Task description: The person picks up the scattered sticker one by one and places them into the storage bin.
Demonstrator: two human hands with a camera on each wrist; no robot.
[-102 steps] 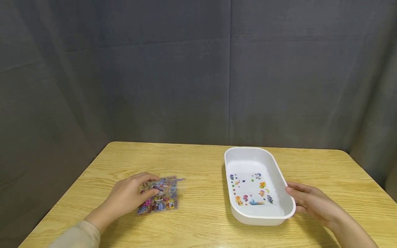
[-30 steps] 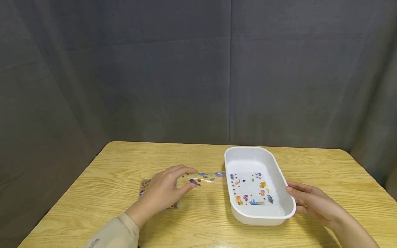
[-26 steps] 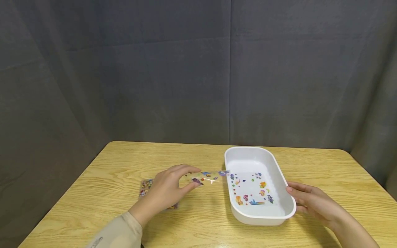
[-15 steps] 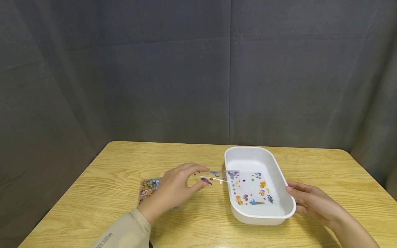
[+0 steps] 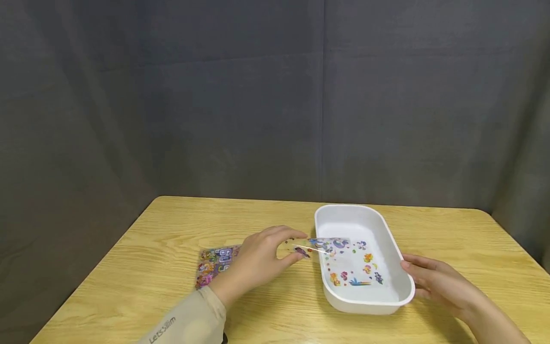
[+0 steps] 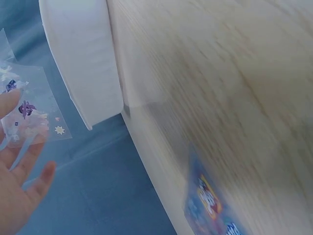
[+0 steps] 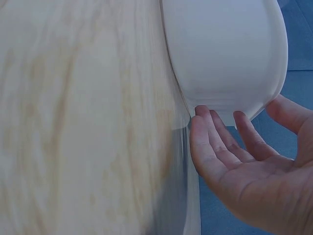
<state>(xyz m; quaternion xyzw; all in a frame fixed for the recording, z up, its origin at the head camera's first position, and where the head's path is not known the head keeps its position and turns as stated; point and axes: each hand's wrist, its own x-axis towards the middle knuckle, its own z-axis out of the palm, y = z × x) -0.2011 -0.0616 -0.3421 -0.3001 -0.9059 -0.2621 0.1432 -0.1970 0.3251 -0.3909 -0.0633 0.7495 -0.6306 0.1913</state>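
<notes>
My left hand pinches a clear printed sticker sheet between thumb and fingers; the sheet's far end reaches over the left rim of a white tray. The left wrist view shows the same sheet in the left hand. Inside the tray, on its floor, lies another clear sheet with small colourful figures. My right hand holds the tray's right side, thumb at the rim and fingers against the outer wall; in the right wrist view the right hand touches the tray.
Several-coloured printed packets or sheets lie on the wooden table left of the tray, partly hidden behind the left forearm. A grey curtain stands behind the table's back edge.
From the stack on the left, my left hand has taken a clear sheet and moved it rightward, so its end now overlaps the tray. The right hand has kept its hold on the tray.
</notes>
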